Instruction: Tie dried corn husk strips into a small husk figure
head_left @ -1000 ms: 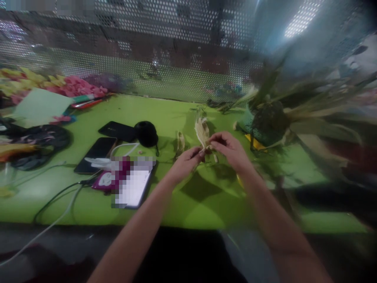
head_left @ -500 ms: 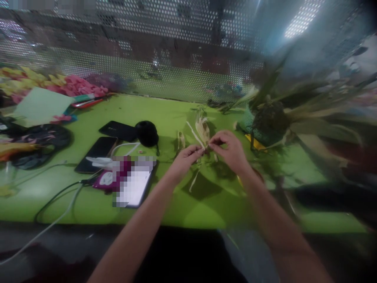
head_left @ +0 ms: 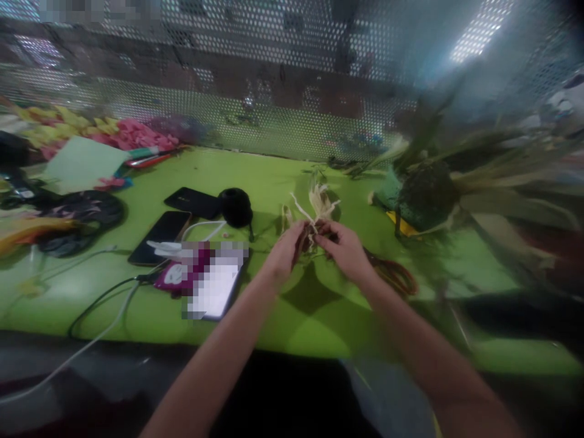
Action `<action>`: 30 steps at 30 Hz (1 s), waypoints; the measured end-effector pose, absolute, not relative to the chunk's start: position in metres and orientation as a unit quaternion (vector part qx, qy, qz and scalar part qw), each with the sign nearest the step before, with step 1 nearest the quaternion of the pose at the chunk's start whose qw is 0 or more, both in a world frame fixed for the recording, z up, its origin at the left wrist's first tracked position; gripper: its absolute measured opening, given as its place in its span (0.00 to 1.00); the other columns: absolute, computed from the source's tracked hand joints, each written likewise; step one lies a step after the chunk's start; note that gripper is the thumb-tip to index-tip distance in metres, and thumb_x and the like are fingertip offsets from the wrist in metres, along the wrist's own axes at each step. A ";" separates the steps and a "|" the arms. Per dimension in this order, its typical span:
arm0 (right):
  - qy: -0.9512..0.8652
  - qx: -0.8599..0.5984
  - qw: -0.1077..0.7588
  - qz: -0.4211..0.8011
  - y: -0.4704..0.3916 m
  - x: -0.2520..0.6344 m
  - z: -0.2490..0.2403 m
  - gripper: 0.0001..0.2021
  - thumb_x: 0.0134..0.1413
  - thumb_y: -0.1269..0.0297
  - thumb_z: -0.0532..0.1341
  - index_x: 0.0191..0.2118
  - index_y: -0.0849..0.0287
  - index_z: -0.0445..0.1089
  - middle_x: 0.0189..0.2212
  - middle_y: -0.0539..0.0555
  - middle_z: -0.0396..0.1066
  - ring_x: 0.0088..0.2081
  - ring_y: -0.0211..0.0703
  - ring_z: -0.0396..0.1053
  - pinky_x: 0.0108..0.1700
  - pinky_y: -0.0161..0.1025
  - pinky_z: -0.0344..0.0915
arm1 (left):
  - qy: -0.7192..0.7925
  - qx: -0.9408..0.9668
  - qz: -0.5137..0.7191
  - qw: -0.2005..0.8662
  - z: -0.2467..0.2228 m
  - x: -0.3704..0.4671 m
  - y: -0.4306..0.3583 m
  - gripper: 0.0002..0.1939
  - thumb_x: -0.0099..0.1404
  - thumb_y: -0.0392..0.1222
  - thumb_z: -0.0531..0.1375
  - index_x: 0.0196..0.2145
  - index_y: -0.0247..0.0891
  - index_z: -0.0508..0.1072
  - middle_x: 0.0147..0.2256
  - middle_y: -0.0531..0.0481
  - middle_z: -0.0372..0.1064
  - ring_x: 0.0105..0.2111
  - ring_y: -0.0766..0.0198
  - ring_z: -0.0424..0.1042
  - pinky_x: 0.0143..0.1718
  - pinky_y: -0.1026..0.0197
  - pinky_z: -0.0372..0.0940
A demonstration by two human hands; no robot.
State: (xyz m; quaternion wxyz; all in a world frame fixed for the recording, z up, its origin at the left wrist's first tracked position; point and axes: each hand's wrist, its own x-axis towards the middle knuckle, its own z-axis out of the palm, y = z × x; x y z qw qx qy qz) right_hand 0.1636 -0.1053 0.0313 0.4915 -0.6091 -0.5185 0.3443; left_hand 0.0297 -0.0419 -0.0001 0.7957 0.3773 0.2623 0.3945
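A pale bundle of dry husk [head_left: 322, 201], much like corn husk, stands fanned out above the green table between my two hands. My left hand [head_left: 286, 250] is closed, its thumb and fingers pressed on the left side of the bundle's base. From the other side my right hand [head_left: 341, 244] pinches the same base, the fingertips almost meeting. A thin, light strip [head_left: 301, 208] sticks out up and to the left from between the fingers. Just left of the bundle lies a small curl of husk [head_left: 286, 216]. The fingers partly hide the base.
Phones [head_left: 159, 237], a lit screen [head_left: 218, 286], cables and a round black object [head_left: 235, 207] lie left. Orange-handled scissors [head_left: 401, 277] rest by my right forearm. Long dry leaves [head_left: 506, 182] and a green bundle [head_left: 424, 201] spread right. A perforated metal panel [head_left: 283, 121] stands behind.
Both hands have drawn in closer around the bundle's base, and the right fingers have curled in lower. The dangling strip below no longer shows. More of the scissors shows; the view has shifted slightly.
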 end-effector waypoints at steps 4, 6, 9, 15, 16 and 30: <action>-0.503 -0.584 0.507 0.386 -0.104 0.168 0.031 0.10 0.49 0.57 0.66 0.31 0.57 0.67 0.28 0.47 0.67 0.22 0.33 0.63 0.23 0.34 0.63 | 0.256 0.424 0.405 0.768 0.006 0.025 -0.043 0.11 0.59 0.47 0.68 0.35 0.37 0.76 0.32 0.52 0.73 0.29 0.72 0.69 0.32 0.68 0.63; -0.518 -0.582 0.501 0.376 -0.104 0.171 0.030 0.08 0.50 0.59 0.65 0.31 0.57 0.68 0.26 0.46 0.67 0.23 0.34 0.64 0.26 0.34 0.64 | 0.259 0.426 0.409 0.764 0.008 0.024 -0.044 0.10 0.59 0.45 0.68 0.33 0.37 0.75 0.30 0.53 0.71 0.27 0.73 0.67 0.30 0.69 0.62; -0.551 -0.596 0.480 0.332 -0.104 0.174 0.029 0.06 0.53 0.61 0.63 0.31 0.57 0.68 0.25 0.47 0.67 0.25 0.36 0.65 0.29 0.35 0.64 | 0.260 0.401 0.425 0.769 0.008 0.025 -0.043 0.09 0.57 0.43 0.69 0.32 0.37 0.75 0.30 0.54 0.71 0.28 0.73 0.67 0.30 0.70 0.62; -0.633 -0.619 0.454 0.093 -0.111 0.172 0.032 0.09 0.57 0.67 0.63 0.45 0.56 0.71 0.41 0.54 0.71 0.29 0.37 0.65 0.31 0.36 0.64 | 0.285 0.392 0.442 0.755 0.004 0.025 -0.039 0.11 0.58 0.46 0.68 0.37 0.38 0.77 0.34 0.51 0.75 0.32 0.70 0.72 0.30 0.68 0.63; -0.651 -0.613 0.443 0.058 -0.112 0.171 0.033 0.11 0.57 0.68 0.63 0.47 0.55 0.71 0.43 0.54 0.70 0.30 0.37 0.65 0.31 0.35 0.64 | 0.287 0.387 0.446 0.754 0.004 0.025 -0.038 0.11 0.58 0.45 0.68 0.37 0.38 0.77 0.34 0.51 0.76 0.32 0.70 0.72 0.30 0.68 0.62; -0.777 -0.524 0.329 -0.117 -0.110 0.169 0.022 0.06 0.62 0.65 0.62 0.43 0.49 0.75 0.37 0.52 0.73 0.40 0.44 0.68 0.41 0.42 0.63 | 0.255 0.388 0.427 0.776 0.002 0.029 -0.041 0.13 0.55 0.45 0.70 0.36 0.37 0.77 0.35 0.49 0.76 0.34 0.68 0.73 0.39 0.65 0.65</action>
